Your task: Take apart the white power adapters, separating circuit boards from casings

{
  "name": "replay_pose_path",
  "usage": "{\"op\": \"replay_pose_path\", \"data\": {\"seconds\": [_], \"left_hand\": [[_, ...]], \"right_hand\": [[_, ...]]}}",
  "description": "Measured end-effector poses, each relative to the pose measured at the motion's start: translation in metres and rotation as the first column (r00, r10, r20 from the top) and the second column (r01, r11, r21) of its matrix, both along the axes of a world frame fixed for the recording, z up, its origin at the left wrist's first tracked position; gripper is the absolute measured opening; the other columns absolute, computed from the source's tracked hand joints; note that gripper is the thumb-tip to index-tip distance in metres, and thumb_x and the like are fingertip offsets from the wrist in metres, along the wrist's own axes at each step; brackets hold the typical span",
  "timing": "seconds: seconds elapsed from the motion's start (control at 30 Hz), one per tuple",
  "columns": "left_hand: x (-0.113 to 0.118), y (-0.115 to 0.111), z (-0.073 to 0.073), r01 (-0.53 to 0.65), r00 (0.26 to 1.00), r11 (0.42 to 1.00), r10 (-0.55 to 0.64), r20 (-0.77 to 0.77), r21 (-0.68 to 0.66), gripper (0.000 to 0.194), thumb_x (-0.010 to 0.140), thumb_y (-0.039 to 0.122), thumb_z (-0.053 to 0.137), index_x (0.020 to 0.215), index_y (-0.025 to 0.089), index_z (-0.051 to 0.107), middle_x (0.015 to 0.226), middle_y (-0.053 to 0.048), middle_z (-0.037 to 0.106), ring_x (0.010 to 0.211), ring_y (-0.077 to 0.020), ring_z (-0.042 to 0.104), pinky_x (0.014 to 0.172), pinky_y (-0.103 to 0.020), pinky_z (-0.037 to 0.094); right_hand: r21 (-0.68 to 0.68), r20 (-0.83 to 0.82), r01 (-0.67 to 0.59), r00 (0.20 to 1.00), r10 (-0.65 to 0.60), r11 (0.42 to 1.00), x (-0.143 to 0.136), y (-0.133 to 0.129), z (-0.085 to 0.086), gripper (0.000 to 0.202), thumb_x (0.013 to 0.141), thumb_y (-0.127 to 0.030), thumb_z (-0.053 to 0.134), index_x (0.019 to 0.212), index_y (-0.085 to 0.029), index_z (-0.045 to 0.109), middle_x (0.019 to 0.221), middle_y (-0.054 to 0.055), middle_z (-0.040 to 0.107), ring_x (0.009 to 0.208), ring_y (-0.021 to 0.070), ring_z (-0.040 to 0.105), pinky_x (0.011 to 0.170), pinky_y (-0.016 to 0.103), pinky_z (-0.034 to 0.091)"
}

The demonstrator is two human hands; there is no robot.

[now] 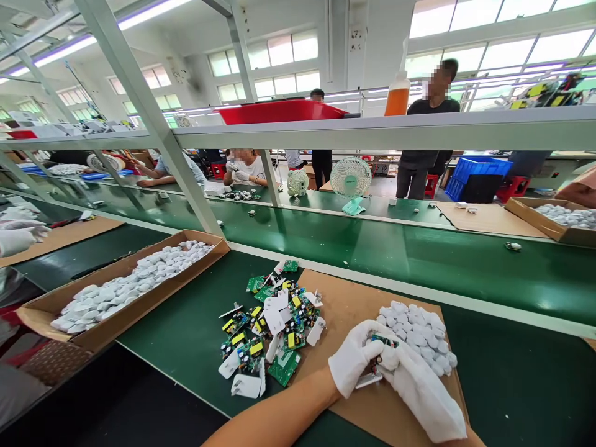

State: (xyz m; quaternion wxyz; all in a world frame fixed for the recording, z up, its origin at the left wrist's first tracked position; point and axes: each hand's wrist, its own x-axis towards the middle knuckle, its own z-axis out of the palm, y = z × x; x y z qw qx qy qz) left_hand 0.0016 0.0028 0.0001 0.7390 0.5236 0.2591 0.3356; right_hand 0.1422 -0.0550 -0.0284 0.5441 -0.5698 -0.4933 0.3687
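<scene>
Both my hands wear white gloves and meet over a brown cardboard sheet (339, 298). Between them is a small green circuit board (385, 340) with a pale plate (369, 380) showing below it. My left hand (354, 357) grips the board from the left, fingers closed. From the right, my right hand (412, 375) closes on the same board; its fingertips partly cover the parts. Just beyond my right hand lies a heap of white rounded pieces (416, 332). To the left of my left hand is a pile of circuit boards (298, 316) with yellow components and white plug plates.
A long cardboard box (153, 301) of white pieces stands at the left. Beyond the bench runs a green conveyor (419, 245) with a few small parts on it. A slanted metal post (153, 118) and a shelf (372, 133) cross above. Several people work behind, near a green fan (351, 177).
</scene>
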Motion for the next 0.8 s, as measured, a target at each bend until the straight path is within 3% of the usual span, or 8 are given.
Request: {"op": "replay_pose_path", "data": {"seconds": [0.1,0.23,0.33,0.43,0.5,0.57,0.67,0.8], "left_hand": [[0.0,-0.005,0.001,-0.015,0.999,0.995,0.019,-0.043,0.099,0.025,0.073,0.022,0.06,0.097,0.016,0.058,0.087,-0.003,0.061,0.083,-0.0162,0.056,0.08,-0.03,0.044],[-0.001,-0.007,0.001,0.086,0.996,0.99,-0.087,0.006,0.115,0.032,0.08,0.035,0.058,0.105,0.016,0.058,0.104,-0.006,0.06,0.1,-0.02,0.054,0.092,-0.035,0.04],[0.0,-0.007,-0.001,0.148,0.988,0.984,-0.152,0.03,0.102,0.047,0.069,0.036,0.071,0.11,0.019,0.055,0.103,-0.005,0.059,0.098,-0.0201,0.054,0.091,-0.036,0.041],[0.001,-0.008,-0.001,0.107,0.993,0.994,-0.109,0.053,0.032,0.06,0.062,0.036,0.079,0.113,0.021,0.053,0.103,-0.004,0.058,0.096,-0.0197,0.054,0.087,-0.033,0.043],[0.0,-0.008,0.003,0.103,0.994,0.994,-0.101,0.045,-0.037,0.059,0.063,0.04,0.077,0.113,0.022,0.053,0.099,-0.004,0.058,0.088,-0.0178,0.055,0.076,-0.03,0.046],[-0.002,-0.008,0.008,0.129,0.992,0.989,-0.129,0.0,-0.065,0.052,0.068,0.042,0.073,0.112,0.021,0.055,0.094,-0.003,0.059,0.081,-0.0158,0.056,0.069,-0.027,0.046],[-0.003,-0.01,0.013,0.059,0.995,0.998,-0.056,-0.078,0.035,0.042,0.075,0.042,0.067,0.108,0.018,0.059,0.096,-0.004,0.061,0.086,-0.0172,0.057,0.076,-0.029,0.047],[0.0,-0.013,0.011,-0.015,0.997,0.993,0.024,-0.074,0.117,0.039,0.076,0.042,0.065,0.105,0.016,0.06,0.098,-0.007,0.063,0.09,-0.0201,0.058,0.081,-0.032,0.047]], "right_hand": [[-0.036,-0.097,0.0,0.995,-0.004,0.999,-0.002,0.001,-0.007,0.029,0.092,-0.04,0.051,0.101,-0.017,0.066,0.104,0.005,0.069,0.084,0.0135,0.067,0.077,0.031,0.057],[-0.081,-0.222,-0.011,0.975,-0.008,0.997,-0.005,0.0,-0.012,0.031,0.09,-0.042,0.054,0.108,-0.018,0.065,0.101,0.007,0.072,0.088,0.0184,0.069,0.08,0.039,0.057],[-0.1,-0.288,-0.008,0.957,-0.021,0.995,-0.004,-0.003,-0.008,0.03,0.087,-0.042,0.054,0.102,-0.021,0.07,0.097,0.008,0.075,0.087,0.0212,0.071,0.079,0.035,0.058],[-0.111,-0.331,-0.003,0.943,-0.034,0.994,-0.003,-0.006,-0.001,0.03,0.086,-0.036,0.05,0.091,-0.019,0.074,0.098,0.007,0.075,0.086,0.0185,0.071,0.08,0.028,0.056],[-0.117,-0.35,-0.003,0.936,-0.039,0.993,-0.004,-0.006,0.001,0.024,0.085,-0.031,0.051,0.081,-0.022,0.073,0.1,0.007,0.075,0.09,0.0166,0.069,0.073,0.025,0.057],[-0.123,-0.365,-0.004,0.93,-0.042,0.992,-0.005,-0.005,0.001,0.021,0.084,-0.029,0.055,0.092,-0.021,0.073,0.104,0.007,0.073,0.096,0.0181,0.068,0.088,0.031,0.054],[-0.136,-0.379,-0.01,0.924,-0.043,0.991,-0.007,-0.004,-0.003,0.028,0.082,-0.035,0.061,0.106,-0.025,0.069,0.112,0.007,0.07,0.104,0.025,0.066,0.089,0.042,0.055],[-0.13,-0.379,-0.013,0.925,-0.037,0.991,-0.004,-0.005,-0.009,0.033,0.082,-0.043,0.057,0.11,-0.029,0.068,0.116,0.005,0.068,0.11,0.0276,0.062,0.087,0.039,0.057]]}}
